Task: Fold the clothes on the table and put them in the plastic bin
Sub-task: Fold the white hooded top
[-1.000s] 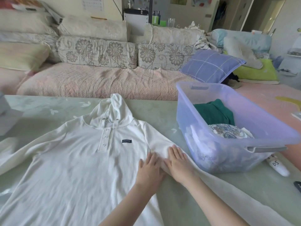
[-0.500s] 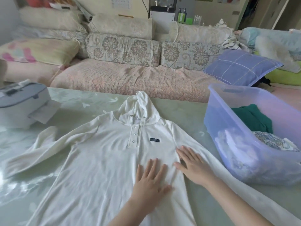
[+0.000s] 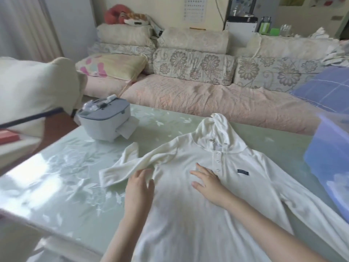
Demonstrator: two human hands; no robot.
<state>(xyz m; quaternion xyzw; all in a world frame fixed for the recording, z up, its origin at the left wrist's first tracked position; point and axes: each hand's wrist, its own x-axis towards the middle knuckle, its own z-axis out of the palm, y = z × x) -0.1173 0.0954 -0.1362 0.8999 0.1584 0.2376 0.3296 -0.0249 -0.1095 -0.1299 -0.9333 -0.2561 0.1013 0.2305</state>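
White hooded top (image 3: 188, 214) lies front up and spread flat on the pale green table (image 3: 56, 176), its hood (image 3: 217, 133) pointing toward the sofa (image 3: 194, 63). A short row of buttons (image 3: 217, 161) runs down from the neck, and a small dark label (image 3: 242, 172) sits on the chest. One sleeve (image 3: 120, 167) is doubled over on itself beside the body, while the other runs straight toward the near right corner.

The right hand (image 3: 207, 182) rests flat on the chest just beside the buttons, fingers straight and spread. The left hand (image 3: 139, 188) reaches to the doubled sleeve with its fingertips at the cloth's edge. Blur hides whether it pinches the fabric or only touches it.

The translucent blue plastic bin (image 3: 332, 157) stands on the table at the right edge of the view, close to the straight sleeve.

Farther back on the table sits a white container with a grey lid (image 3: 104, 121). Behind the table, the sofa carries floral cushions, a pink quilted cover (image 3: 188, 95) and a blue checked pillow (image 3: 324, 91).
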